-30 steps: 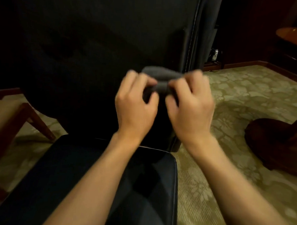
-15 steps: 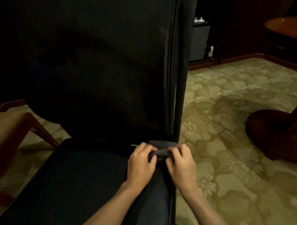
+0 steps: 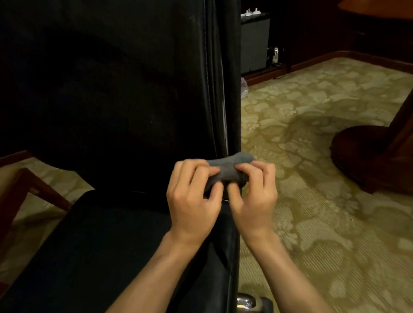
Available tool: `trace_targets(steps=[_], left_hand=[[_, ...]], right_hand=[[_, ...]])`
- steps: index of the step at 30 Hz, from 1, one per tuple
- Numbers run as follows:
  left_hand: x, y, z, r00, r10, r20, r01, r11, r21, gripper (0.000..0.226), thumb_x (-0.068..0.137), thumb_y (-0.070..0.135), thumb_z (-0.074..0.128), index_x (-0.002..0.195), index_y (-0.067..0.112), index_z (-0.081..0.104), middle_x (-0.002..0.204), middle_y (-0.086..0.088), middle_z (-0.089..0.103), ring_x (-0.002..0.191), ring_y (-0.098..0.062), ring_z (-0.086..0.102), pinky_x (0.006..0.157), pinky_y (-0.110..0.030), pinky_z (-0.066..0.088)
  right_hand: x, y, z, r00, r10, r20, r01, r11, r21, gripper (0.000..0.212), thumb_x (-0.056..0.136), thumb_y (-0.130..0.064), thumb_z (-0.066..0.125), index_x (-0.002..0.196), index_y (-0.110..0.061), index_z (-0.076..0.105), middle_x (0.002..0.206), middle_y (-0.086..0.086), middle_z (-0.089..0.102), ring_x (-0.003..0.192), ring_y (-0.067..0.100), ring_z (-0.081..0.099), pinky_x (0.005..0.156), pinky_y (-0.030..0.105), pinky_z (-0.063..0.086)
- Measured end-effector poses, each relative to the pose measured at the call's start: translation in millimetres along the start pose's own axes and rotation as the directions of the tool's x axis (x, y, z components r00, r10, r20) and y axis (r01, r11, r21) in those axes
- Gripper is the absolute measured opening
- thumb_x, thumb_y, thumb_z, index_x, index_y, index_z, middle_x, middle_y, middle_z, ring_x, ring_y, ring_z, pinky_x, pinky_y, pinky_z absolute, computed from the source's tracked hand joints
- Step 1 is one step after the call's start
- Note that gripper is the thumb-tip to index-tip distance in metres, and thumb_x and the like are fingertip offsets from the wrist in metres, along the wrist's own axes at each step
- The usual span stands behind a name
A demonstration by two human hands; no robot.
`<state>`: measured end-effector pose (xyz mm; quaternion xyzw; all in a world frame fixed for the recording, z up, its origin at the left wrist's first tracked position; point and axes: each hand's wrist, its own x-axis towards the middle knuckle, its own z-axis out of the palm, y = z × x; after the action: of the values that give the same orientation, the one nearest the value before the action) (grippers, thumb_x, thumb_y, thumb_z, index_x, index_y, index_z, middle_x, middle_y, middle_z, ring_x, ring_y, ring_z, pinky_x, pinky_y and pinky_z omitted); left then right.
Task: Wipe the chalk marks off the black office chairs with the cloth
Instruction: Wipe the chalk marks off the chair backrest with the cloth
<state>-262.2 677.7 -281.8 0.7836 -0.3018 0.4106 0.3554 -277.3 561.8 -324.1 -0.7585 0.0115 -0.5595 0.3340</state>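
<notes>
A black office chair fills the left of the view, its tall backrest [image 3: 109, 81] rising above the seat [image 3: 97, 251]. A small grey cloth [image 3: 228, 168], bunched into a roll, is held just above the seat's back right corner, by the backrest's right edge. My left hand [image 3: 192, 198] pinches the cloth's left end between thumb and fingers. My right hand [image 3: 253, 196] pinches its right end the same way. No chalk marks show on the dark upholstery in this dim light.
Patterned beige carpet [image 3: 316, 208] spreads to the right. A dark wooden table base [image 3: 375, 159] stands at the right edge. A wooden chair frame [image 3: 21, 195] sits at the left. A chrome chair leg with a castor [image 3: 253, 305] pokes out below the seat.
Both hands carried the cloth from in front of the backrest down to the seat's rear right corner, then rose slightly. The view shifted so the chair sits further left.
</notes>
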Motion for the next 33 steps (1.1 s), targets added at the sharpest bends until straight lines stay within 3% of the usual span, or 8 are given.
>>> trace_targets(steps=[4,7,11,16,18,22,26,33], left_hand=[[-12.8,-17.7,10.1,0.96,-0.044,0.275,0.002,0.988,0.153,0.016,0.074,0.007,0.071,0.088,0.013,0.065,0.092,-0.001,0.058,0.085,-0.021,0.054,0.072,-0.036,0.047],[-27.5,-27.0,3.6,0.917,-0.121,0.38,0.047,0.979,0.199,0.029,0.067,0.004,0.08,0.087,0.017,0.064,0.089,0.003,0.055,0.081,-0.019,0.054,0.069,-0.034,0.048],[24.0,11.4,-5.1,0.971,0.018,0.239,-0.039,0.996,0.085,0.015,0.075,0.005,0.069,0.088,0.009,0.065,0.092,-0.005,0.058,0.084,-0.023,0.055,0.07,-0.037,0.05],[143.3,35.5,-11.2,0.997,0.074,-0.008,-0.072,0.984,0.164,0.017,0.077,0.008,0.067,0.094,0.011,0.066,0.097,-0.007,0.06,0.089,-0.023,0.055,0.072,-0.034,0.043],[171.0,34.0,-9.3,0.998,0.068,0.009,-0.068,0.976,0.205,0.015,0.079,0.009,0.066,0.094,0.012,0.066,0.096,-0.006,0.06,0.089,-0.024,0.056,0.071,-0.039,0.047],[176.6,33.0,-4.9,0.994,0.091,0.064,-0.105,0.956,0.273,0.014,0.082,0.01,0.067,0.095,0.012,0.065,0.095,-0.006,0.059,0.087,-0.025,0.056,0.07,-0.038,0.046],[164.3,35.6,-10.8,0.995,0.083,0.055,-0.095,0.958,0.269,0.012,0.083,0.012,0.068,0.095,0.012,0.064,0.095,-0.005,0.058,0.087,-0.023,0.054,0.069,-0.038,0.047],[141.2,60.8,-33.4,0.976,0.206,0.074,-0.214,0.967,0.139,0.019,0.079,0.013,0.071,0.098,0.01,0.067,0.098,-0.005,0.061,0.089,-0.021,0.055,0.072,-0.035,0.048]], right_hand=[[-22.8,22.5,8.4,0.954,0.138,0.265,-0.128,0.99,-0.052,0.033,0.076,-0.008,0.061,0.109,-0.013,0.054,0.103,0.005,0.051,0.09,0.026,0.057,0.077,0.042,0.054],[-29.9,32.1,-2.2,0.871,0.098,0.482,-0.062,0.994,-0.09,0.027,0.076,-0.012,0.063,0.103,-0.014,0.058,0.098,-0.002,0.048,0.084,0.024,0.057,0.067,0.044,0.054],[40.8,15.8,-16.7,0.959,0.028,0.281,-0.022,0.999,-0.027,0.027,0.078,-0.013,0.054,0.104,-0.009,0.06,0.104,0.01,0.051,0.092,0.026,0.056,0.077,0.038,0.053],[166.0,-20.6,2.5,0.997,0.052,0.061,-0.061,0.985,0.162,0.029,0.08,0.002,0.052,0.106,-0.006,0.062,0.111,0.014,0.051,0.097,0.011,0.052,0.088,0.016,0.044],[193.2,-23.8,16.9,0.988,0.118,0.102,-0.141,0.957,0.254,0.03,0.08,0.003,0.049,0.104,-0.012,0.06,0.108,0.011,0.055,0.096,0.009,0.054,0.093,0.023,0.046],[194.3,-23.8,28.1,0.921,0.298,0.25,-0.387,0.761,0.52,0.029,0.086,0.006,0.046,0.1,-0.017,0.055,0.1,0.004,0.061,0.099,0.021,0.062,0.094,0.051,0.05],[185.2,-32.5,19.8,0.902,0.356,0.243,-0.431,0.726,0.536,0.031,0.088,0.007,0.048,0.1,-0.02,0.058,0.099,0.0,0.063,0.101,0.021,0.062,0.094,0.051,0.051],[159.0,-60.2,-32.3,0.921,0.377,0.099,-0.376,0.794,0.478,0.032,0.086,0.01,0.047,0.102,-0.015,0.058,0.102,0.002,0.063,0.101,0.017,0.061,0.092,0.048,0.051]])
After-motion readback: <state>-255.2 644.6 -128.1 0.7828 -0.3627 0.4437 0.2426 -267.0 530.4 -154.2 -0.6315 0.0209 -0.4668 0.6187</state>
